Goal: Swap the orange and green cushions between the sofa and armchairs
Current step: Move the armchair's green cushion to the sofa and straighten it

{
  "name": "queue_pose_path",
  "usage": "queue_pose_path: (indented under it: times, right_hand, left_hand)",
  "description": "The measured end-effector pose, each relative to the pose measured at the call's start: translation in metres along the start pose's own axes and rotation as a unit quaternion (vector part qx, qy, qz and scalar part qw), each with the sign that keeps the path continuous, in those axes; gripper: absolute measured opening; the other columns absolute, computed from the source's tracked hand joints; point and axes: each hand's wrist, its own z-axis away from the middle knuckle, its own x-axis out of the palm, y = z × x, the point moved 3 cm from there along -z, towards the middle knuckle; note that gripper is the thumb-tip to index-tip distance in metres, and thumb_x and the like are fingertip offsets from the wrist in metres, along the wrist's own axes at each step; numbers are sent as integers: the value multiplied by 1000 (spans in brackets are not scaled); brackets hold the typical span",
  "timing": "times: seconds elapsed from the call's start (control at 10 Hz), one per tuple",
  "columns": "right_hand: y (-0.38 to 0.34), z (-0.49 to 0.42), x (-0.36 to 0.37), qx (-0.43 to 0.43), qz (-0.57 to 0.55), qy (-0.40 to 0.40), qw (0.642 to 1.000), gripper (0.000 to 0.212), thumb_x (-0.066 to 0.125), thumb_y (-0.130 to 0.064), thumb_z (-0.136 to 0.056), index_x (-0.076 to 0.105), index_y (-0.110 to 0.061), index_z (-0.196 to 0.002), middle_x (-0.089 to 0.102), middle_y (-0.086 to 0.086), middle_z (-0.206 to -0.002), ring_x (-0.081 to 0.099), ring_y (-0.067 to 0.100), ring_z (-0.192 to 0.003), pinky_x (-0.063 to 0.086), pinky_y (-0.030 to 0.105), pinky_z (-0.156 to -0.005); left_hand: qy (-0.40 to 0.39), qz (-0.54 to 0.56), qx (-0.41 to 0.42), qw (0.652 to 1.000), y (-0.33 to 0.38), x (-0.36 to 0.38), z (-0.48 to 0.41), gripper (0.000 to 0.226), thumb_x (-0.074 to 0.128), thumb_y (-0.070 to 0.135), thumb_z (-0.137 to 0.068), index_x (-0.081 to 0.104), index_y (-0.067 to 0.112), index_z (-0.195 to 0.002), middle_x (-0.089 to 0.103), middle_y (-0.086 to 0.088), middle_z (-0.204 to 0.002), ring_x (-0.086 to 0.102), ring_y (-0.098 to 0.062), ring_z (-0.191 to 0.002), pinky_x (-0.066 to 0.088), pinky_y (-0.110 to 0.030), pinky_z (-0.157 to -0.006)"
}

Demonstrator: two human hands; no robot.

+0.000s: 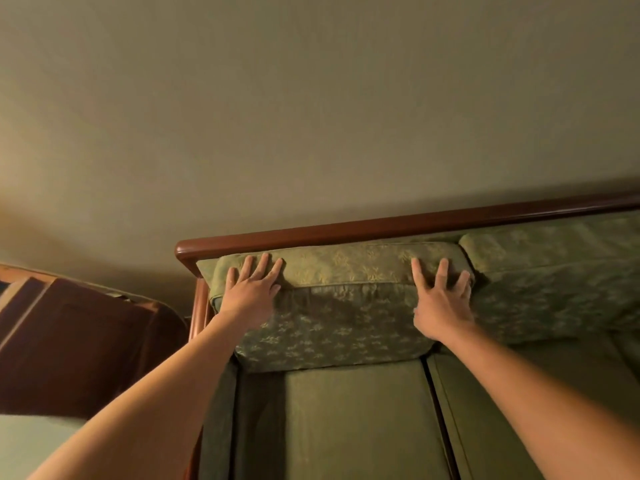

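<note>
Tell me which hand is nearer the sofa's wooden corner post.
Left. The left hand lies on the green cushion beside the corner post; the right hand presses the cushion's far end.

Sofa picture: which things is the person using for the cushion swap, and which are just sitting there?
For the job:
green back cushion
left hand
right hand
sofa

Just there:
second green cushion
dark wooden cabinet
wall

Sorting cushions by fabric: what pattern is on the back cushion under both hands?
Green back cushion with a small woven leaf-like motif, clearest in the head view.
</note>
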Motion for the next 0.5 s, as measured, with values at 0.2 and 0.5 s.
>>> queue_pose_path:
  times: [0.2, 0.5]
  right_hand:
    - [12, -30, 12, -52, -59, -14, 997, 93, 44, -57, -98, -34, -43, -146, -29, 10, -162, -14, 52, -147, 13, 63, -118]
    - [55, 16, -35, -89, -204, -92, 971, 98, 64, -56, -89, -3, -39, -158, 0, -1, -168, 8, 33, -153, 25, 53, -119]
  left_hand:
    - [50, -3, 1, 999, -6, 18, 3, 60, 11, 59, -101, -14, 43, -153, -21, 12, -160, -24, -21, -147, -13, -47, -119]
    - [153, -13, -39, 987, 26, 35, 76, 83, 21, 71, -94, -12, 27, -156, -19, -7, -164, -22, -36, -147, -23, -56, -113]
